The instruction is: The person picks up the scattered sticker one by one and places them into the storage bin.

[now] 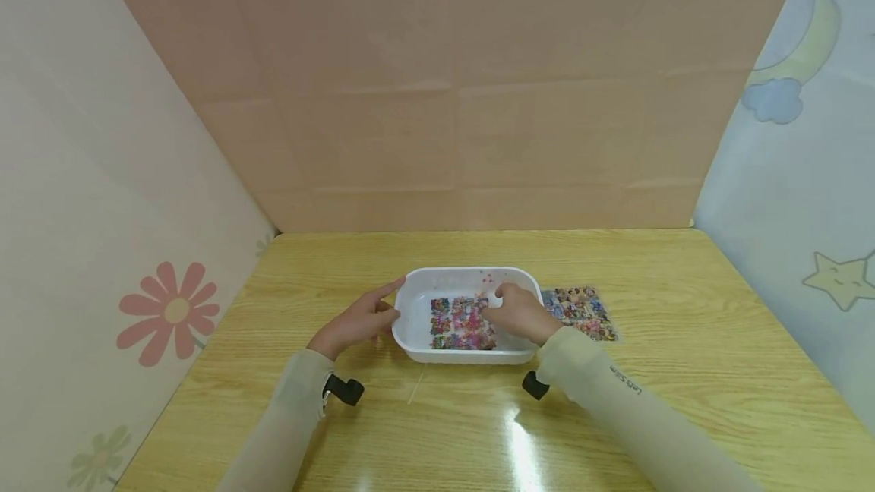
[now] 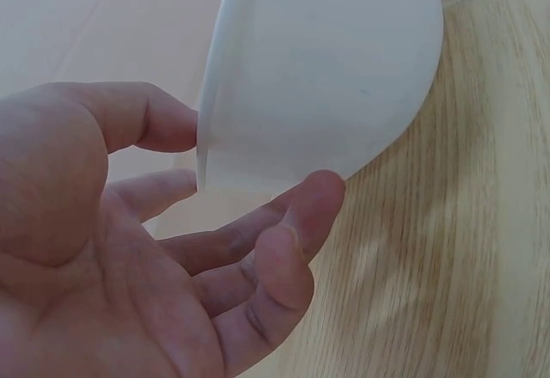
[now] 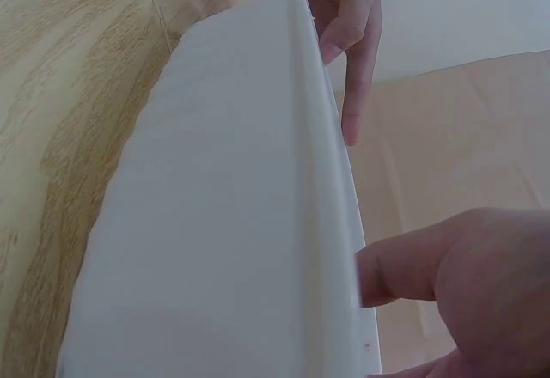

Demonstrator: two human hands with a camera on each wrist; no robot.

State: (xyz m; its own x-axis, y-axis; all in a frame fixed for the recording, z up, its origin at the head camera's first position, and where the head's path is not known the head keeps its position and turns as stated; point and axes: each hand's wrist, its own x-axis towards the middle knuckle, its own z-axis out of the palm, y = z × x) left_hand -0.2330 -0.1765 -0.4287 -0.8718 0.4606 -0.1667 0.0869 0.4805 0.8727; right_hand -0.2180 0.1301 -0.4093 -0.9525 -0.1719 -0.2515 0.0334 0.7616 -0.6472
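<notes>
A white plastic tub (image 1: 451, 357) with rounded corners stands on the table. My left hand (image 1: 358, 321) holds its left end; in the left wrist view the thumb (image 2: 163, 120) is at the rim and other fingers are at the end wall. Inside the tub lie colourful printed sticker sheets (image 1: 440, 325), with small pink bits scattered among them. My right hand (image 1: 519, 313) reaches over the right side into the tub, fingers bent down at the sheets. The tub's wall (image 3: 206, 180) hides its fingertips in the right wrist view, so I cannot tell whether they pinch anything.
Another colourful sticker sheet (image 1: 589, 313) lies flat on the wooden table (image 1: 683, 370), right of the tub and partly under the right forearm. A thin pale strand (image 1: 417, 384) is in front of the tub. Panels (image 1: 451, 135) enclose the table at the back and sides.
</notes>
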